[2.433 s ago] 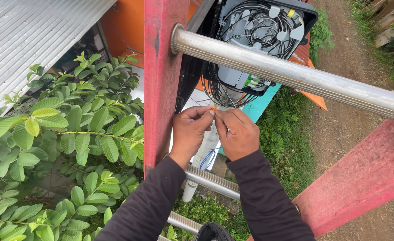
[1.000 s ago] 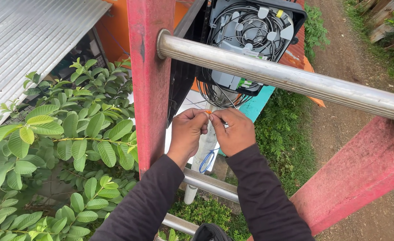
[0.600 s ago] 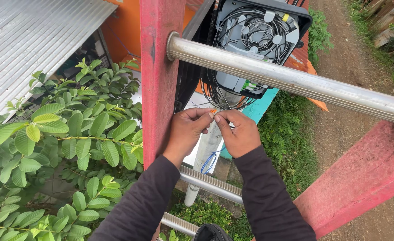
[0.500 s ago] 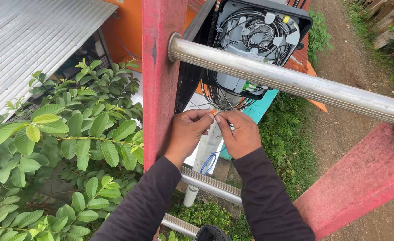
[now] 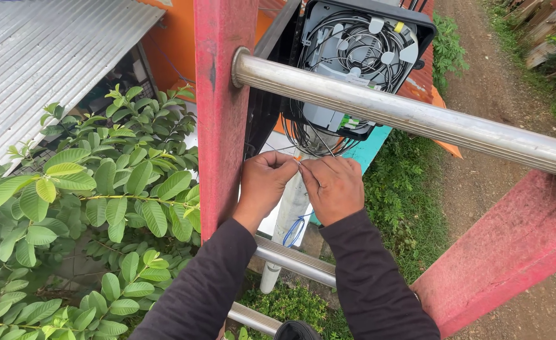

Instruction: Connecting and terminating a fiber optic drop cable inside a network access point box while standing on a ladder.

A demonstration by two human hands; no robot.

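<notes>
My left hand and my right hand meet fingertip to fingertip below an open black cable junction box. Both pinch a thin cable end that shows a small orange tip between my thumbs. Coiled thin black and white fibres fill the box and hang in loops under it, just above my hands. Both arms wear dark long sleeves. I look down between the rungs of a ladder.
A metal rung crosses in front of the box. Red ladder rails stand at left and lower right. A leafy bush fills the left, with a corrugated roof beyond. A pale pole, grass and a dirt path lie below.
My hands stay together on the cable end, with only small finger movements. The view has shifted slightly, so the box and rung sit a little differently in frame.
</notes>
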